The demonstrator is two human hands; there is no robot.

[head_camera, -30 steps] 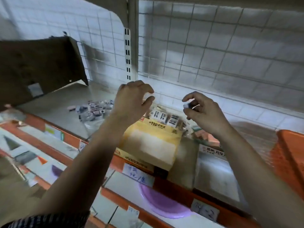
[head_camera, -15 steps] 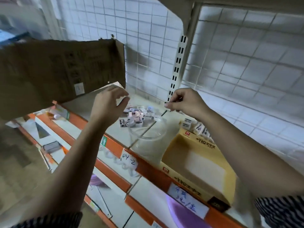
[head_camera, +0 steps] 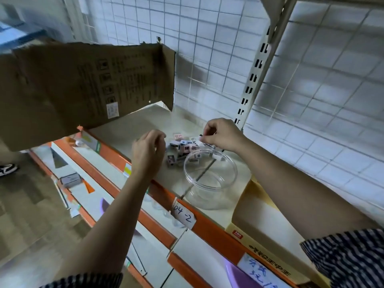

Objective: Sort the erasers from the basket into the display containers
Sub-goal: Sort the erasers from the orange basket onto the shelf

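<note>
If eraser (head_camera: pixel 198 139), at right hand (head_camera: pixel 224 134) fingertips.

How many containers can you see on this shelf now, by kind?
Clear round tub: 1
Yellow display box: 1
Brown cardboard box: 1
Total: 3
</note>
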